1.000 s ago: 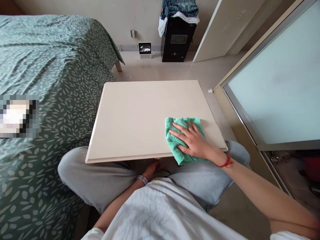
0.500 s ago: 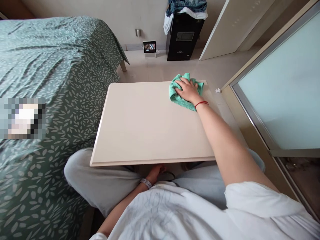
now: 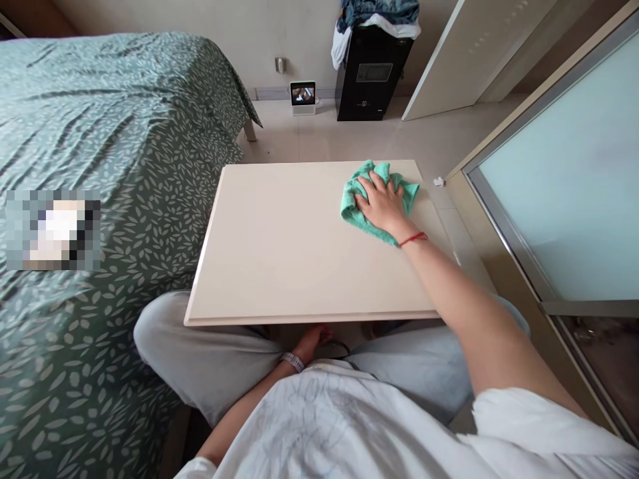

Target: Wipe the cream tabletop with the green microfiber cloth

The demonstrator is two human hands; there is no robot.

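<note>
A green cloth [image 3: 353, 207] lies bunched on the pale cream tabletop [image 3: 279, 246], towards its far right corner. My right hand [image 3: 383, 203] presses down on the cloth, fingers spread and slightly bent over its folds. A red string circles that wrist. Below the near edge of the table, my left hand [image 3: 310, 340] rests low between my knees, wearing a light-coloured band at the wrist. Its fingers are mostly hidden by the tabletop and shadow, so their closure and any hold are unclear.
A bed with a green leaf-patterned cover [image 3: 150, 166] borders the table's left side. Beyond stand a small screen [image 3: 303, 98] and a black cabinet [image 3: 372, 80] topped with clothes [image 3: 379, 14]. A frosted sliding panel [image 3: 564, 199] is at right. A white scrap [image 3: 438, 181] lies on the floor.
My right hand and the green cloth have moved nearer to me and slightly right across the tabletop. The left hand stays low between my knees. The view has shifted slightly.
</note>
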